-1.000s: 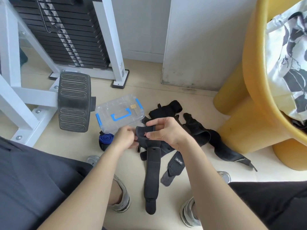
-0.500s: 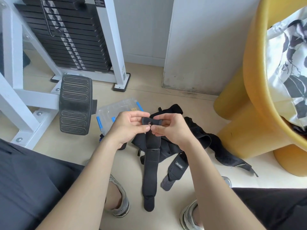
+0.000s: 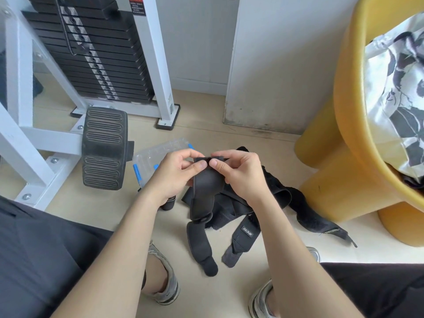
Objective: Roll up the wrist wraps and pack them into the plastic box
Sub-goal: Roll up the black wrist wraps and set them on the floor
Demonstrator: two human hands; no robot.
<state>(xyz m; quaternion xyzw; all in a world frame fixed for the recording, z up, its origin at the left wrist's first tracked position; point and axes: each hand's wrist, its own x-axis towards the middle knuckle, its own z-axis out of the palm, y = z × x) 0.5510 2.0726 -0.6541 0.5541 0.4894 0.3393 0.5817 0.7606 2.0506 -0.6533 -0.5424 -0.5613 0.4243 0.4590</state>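
Both hands meet in front of the plastic box (image 3: 158, 152), hiding its near right part. The left hand (image 3: 174, 177) pinches the top end of a black wrist wrap (image 3: 204, 189) between thumb and curled fingers. The right hand (image 3: 239, 177) pinches the same end from the other side, the two thumbs nearly touching. From that grip the wrap hangs down, and its lower end lies on the floor (image 3: 206, 131) nearer the person than the box.

Far left of the box stands a white machine frame (image 3: 19, 92), with a black weight stack (image 3: 96, 58) behind the box and to its left. A ribbed black foot plate (image 3: 104, 148) sits just left of the box. The box itself is clear with blue clips and rests on the floor, its lid on. A small dark roll (image 3: 168, 201) lies just in front of it, mostly hidden under the left wrist.

Right of the box, a loose pile of black wraps (image 3: 277, 198) lies on the floor, one bearing a small label (image 3: 247, 231). Well right of the box stands a yellow stool (image 3: 344, 184) holding a patterned cloth (image 3: 394, 92). Two grey shoes (image 3: 166, 281) show nearer the person than the box.
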